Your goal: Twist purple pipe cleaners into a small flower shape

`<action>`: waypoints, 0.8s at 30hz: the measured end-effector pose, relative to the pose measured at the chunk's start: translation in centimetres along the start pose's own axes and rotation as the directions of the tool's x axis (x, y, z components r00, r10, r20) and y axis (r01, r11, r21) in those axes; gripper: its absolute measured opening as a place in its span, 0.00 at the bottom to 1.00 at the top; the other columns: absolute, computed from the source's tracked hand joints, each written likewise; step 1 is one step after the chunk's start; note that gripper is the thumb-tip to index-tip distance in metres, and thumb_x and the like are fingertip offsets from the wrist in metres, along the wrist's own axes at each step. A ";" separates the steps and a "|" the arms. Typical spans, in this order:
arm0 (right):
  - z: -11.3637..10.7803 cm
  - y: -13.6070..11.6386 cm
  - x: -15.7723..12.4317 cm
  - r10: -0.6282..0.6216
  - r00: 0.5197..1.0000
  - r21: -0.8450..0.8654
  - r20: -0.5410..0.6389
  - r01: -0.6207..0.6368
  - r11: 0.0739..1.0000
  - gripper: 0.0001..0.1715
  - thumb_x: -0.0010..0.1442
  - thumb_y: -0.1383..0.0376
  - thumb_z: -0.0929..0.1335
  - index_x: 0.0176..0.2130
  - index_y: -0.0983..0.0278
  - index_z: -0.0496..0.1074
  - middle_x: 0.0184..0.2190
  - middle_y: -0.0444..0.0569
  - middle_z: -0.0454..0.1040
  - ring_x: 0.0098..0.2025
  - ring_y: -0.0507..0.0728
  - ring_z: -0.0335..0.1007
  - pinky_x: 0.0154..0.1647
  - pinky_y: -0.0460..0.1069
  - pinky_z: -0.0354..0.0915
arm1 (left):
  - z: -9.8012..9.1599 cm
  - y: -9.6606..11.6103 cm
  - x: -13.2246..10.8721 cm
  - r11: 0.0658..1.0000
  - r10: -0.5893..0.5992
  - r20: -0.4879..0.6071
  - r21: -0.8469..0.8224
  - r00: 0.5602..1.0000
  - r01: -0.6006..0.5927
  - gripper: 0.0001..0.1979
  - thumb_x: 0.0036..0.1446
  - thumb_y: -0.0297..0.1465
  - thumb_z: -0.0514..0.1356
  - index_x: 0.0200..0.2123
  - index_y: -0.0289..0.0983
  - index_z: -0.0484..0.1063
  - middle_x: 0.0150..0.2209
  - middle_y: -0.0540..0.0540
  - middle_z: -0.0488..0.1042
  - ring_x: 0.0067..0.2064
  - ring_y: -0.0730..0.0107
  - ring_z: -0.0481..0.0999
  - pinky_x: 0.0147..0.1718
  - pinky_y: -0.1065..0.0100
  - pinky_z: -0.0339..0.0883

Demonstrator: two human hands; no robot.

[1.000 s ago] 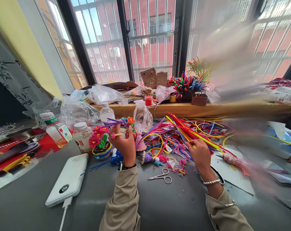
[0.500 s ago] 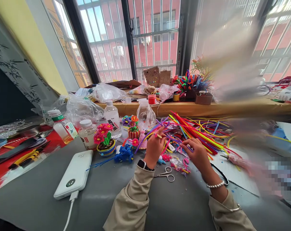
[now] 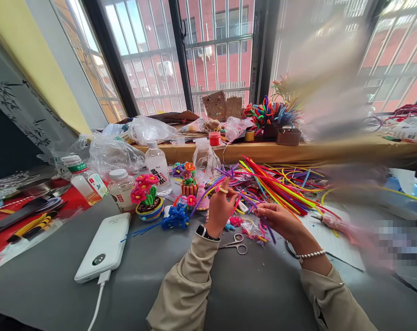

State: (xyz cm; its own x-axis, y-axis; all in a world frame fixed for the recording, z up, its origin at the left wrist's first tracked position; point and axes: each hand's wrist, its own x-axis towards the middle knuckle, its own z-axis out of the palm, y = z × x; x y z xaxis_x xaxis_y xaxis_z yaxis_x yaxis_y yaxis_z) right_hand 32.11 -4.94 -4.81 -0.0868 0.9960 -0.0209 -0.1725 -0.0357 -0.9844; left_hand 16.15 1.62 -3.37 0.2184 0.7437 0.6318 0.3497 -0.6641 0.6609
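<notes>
My left hand [image 3: 221, 209] is raised over the grey table [image 3: 250, 289], fingers closed round a bunch of purple pipe cleaners [image 3: 229, 172] whose tips stick up above it. My right hand [image 3: 279, 219] is just to its right, pinching a purple pipe cleaner [image 3: 268, 228] that hangs down from the fingers. Both hands hover above small craft scraps and a pair of scissors [image 3: 236, 244]. A big heap of coloured pipe cleaners [image 3: 280, 186] lies right behind the hands.
A white power bank [image 3: 104, 246] with its cable lies at the left. Small pipe-cleaner flower pots [image 3: 147, 200], bottles [image 3: 158, 166] and plastic bags [image 3: 112, 154] stand behind it. The wooden sill [image 3: 263, 151] carries more craft things. The right side is blurred.
My left hand moved right from the flower pots, carrying the purple pipe cleaners, and came close to my right hand. My right hand lifted from the heap with a purple pipe cleaner.
</notes>
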 end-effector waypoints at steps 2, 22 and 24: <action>0.1 -0.1 0.0 -0.022 1.000 0.065 -0.001 0.022 0.998 0.13 0.40 0.59 0.71 0.23 0.67 0.70 0.19 0.42 0.64 0.19 0.45 0.52 0.18 0.42 0.49 | 0.1 0.1 -0.1 1.000 -0.005 0.018 -0.021 1.000 0.005 0.19 0.46 0.25 0.58 0.44 0.41 0.64 0.27 0.50 0.74 0.31 0.69 0.72 0.35 0.66 0.63; 0.1 0.4 1.3 -0.234 0.917 0.452 -0.324 0.367 0.813 0.08 0.42 0.61 0.72 0.26 0.62 0.73 0.26 0.41 0.70 0.19 0.43 0.47 0.14 0.39 0.51 | 2.2 1.3 -1.2 0.864 -0.184 0.367 -0.381 0.912 0.328 0.35 0.41 0.28 0.62 0.53 0.33 0.53 0.23 0.52 0.70 0.28 0.73 0.70 0.30 0.70 0.63; 0.2 0.4 1.2 -0.244 0.918 0.443 -0.313 0.369 0.817 0.07 0.44 0.61 0.71 0.26 0.62 0.73 0.30 0.43 0.71 0.19 0.43 0.46 0.13 0.39 0.49 | 2.3 1.4 -1.3 0.860 -0.191 0.379 -0.380 0.906 0.340 0.34 0.41 0.28 0.62 0.53 0.32 0.54 0.23 0.51 0.70 0.28 0.72 0.70 0.31 0.70 0.63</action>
State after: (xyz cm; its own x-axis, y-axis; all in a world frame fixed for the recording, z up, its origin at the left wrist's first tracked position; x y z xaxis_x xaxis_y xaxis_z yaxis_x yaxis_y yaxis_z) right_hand 31.76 -3.76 -5.16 0.2700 0.9483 0.1666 -0.6078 0.3020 -0.7344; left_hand 18.43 -0.06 -4.17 0.4764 0.8291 0.2926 0.0292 -0.3476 0.9372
